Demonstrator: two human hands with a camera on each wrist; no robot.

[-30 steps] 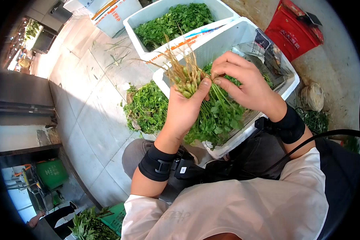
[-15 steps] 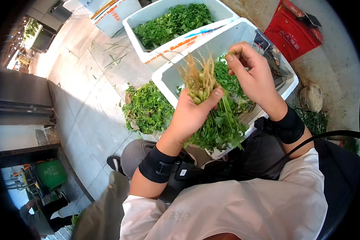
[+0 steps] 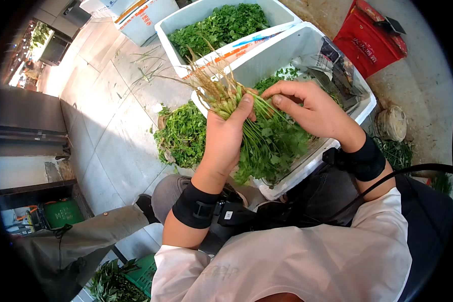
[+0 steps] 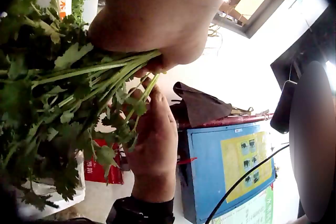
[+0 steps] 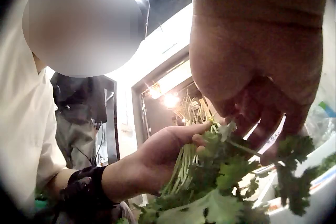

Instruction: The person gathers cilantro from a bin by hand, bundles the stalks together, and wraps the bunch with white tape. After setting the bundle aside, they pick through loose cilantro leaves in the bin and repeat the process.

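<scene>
The left hand [image 3: 225,135] reaches up and forward from a bent elbow, its thumb laid across the stems; its grip is closed round one bunch [image 3: 274,143], just below the roots. The bunch is between the two hands, roots tipped up and to the left, leaves hanging to the right, over the near side of the front box [image 3: 368,106]. The right hand [image 3: 314,108] comes in from the right, fingers bent, thumb and forefinger close together at the stems; I cannot tell whether its grip pinches one. Each forearm wears one black band, two in all.

From left to right: one green crate [image 3: 145,276] with leafy stalks, low at the left; one pile [image 3: 183,138] of greens on the floor, beside the front box; two foam boxes side by side, the back box [image 3: 279,14] heaped with greens, the front one holding loose leaves and newspaper; and one red bag [image 3: 368,45].
</scene>
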